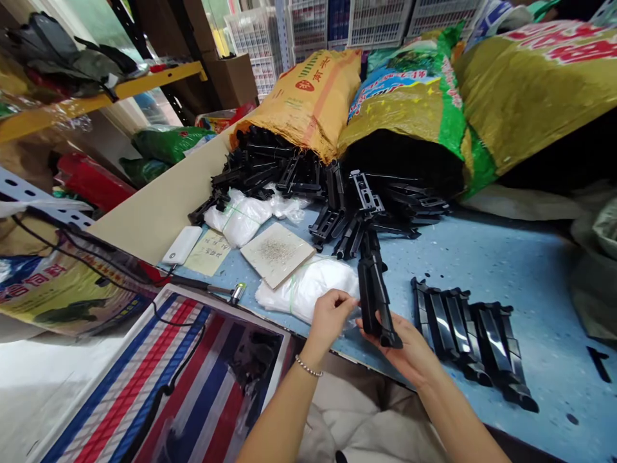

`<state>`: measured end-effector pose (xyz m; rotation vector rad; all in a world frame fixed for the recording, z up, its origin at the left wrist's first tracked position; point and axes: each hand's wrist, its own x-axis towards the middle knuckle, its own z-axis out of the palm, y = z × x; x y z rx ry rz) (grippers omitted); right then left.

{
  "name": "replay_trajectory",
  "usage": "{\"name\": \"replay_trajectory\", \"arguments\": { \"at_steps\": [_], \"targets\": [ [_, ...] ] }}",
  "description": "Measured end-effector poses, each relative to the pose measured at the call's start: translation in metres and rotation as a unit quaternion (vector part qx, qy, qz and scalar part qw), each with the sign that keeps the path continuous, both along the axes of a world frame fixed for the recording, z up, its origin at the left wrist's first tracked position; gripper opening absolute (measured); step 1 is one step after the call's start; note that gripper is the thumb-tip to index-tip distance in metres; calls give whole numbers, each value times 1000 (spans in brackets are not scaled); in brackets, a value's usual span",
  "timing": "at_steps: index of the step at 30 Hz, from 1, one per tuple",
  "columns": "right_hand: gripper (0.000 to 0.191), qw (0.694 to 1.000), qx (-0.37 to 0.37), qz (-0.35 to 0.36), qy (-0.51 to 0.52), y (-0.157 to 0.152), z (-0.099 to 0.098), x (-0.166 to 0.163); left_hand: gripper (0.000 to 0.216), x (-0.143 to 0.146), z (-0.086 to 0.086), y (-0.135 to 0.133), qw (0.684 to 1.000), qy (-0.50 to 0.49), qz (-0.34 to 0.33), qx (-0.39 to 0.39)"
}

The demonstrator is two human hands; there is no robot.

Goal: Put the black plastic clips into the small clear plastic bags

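Slippage is the risk: the long black plastic part (375,299), standing above the front edge of the blue table (530,270), sits only in the half-closed right hand (409,352) at its lower end, with the left hand (330,316) pinched shut beside it, so it could tip onto the white bag (308,286).

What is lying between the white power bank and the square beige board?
A yellowish handwritten note lies flat between them, as the head view shows.
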<state>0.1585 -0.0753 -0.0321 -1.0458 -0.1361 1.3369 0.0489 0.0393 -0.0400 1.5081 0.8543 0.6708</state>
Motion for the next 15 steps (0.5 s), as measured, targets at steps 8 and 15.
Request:
{"name": "replay_trajectory", "arguments": {
  "at_steps": [8, 15],
  "targets": [
    [35, 997, -9, -78, -25, -12, 14, 8, 7, -22, 27, 11, 997, -28, 15, 68],
    [31, 999, 17, -18, -20, -18, 33, -8, 26, -9, 28, -6, 997, 16, -69, 19]
  ]
}}
